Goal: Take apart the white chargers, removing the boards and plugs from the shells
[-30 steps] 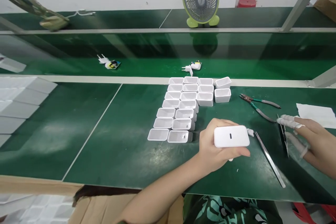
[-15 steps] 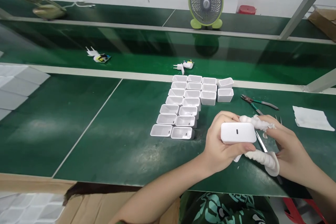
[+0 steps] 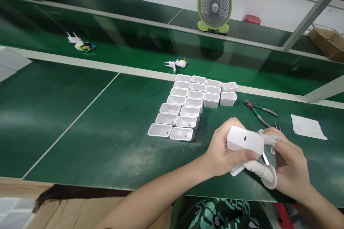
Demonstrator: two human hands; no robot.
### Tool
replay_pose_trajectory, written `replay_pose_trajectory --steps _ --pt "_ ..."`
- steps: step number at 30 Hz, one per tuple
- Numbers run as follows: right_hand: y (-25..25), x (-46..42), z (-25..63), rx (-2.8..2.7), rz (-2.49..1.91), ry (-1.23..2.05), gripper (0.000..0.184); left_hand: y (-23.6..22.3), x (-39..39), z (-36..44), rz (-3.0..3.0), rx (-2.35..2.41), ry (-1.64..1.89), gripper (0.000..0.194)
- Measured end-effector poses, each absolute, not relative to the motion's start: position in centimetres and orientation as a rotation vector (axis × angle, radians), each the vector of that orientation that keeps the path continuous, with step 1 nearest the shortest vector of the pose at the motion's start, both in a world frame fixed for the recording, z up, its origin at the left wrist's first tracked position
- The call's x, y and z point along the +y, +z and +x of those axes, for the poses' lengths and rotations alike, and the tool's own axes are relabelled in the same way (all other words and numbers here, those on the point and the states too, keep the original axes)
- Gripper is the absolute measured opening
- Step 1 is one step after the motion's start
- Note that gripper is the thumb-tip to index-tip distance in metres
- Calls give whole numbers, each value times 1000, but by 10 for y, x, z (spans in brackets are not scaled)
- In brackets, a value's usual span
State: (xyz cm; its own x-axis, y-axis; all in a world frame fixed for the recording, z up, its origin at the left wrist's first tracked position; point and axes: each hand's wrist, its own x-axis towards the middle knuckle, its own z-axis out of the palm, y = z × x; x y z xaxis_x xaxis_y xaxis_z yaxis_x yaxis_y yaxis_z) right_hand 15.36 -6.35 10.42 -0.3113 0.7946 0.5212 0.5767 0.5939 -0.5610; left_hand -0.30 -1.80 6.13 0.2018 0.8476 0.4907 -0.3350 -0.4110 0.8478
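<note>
Head view: left hand (image 3: 221,149) holds white casing (image 3: 245,140)

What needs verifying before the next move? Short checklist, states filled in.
1. White, rounded-rectangular plastic housing gripped in the bare left hand: ok.
2. Small dark slot in the housing's near face uncovered: ok.
3. Right hand, with its white-covered thumb, firmly on the housing: cannot tell, contact partly hidden.
4. Fit at the housing's far end: cannot tell, turned away from the camera.
5. Metal cutters with green-and-grey handles clear of the right hand: cannot tell, one handle runs up to it in view.
6. Open white plastic boxes all squarely aligned: not ok, the rear right one sits askew.
</note>
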Motion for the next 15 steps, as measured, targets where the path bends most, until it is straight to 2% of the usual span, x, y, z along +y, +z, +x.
replay_pose_trajectory --steps 3,5,7,8,11,15 --pt "111 -46 176 -2141 -1114 10 27 59 -15 -5 1719 735 1496 59" --pt "112 -16 201 -2239 -1262 -381 20 56 -11 -6 1986 942 1481 60" --pt "107 28 229 -2360 -1531 -783 7 51 -7 -7 2258 1135 1385 45" --pt "103 52 242 -2427 -1634 -949 13 48 -5 -6 2373 1229 1311 37" --pt "85 118 273 -2534 -1556 -977 27 38 0 -3 2527 1414 1120 27" --pt "53 169 297 -2630 -1328 -927 31 35 -3 -3 2543 1436 1078 24"
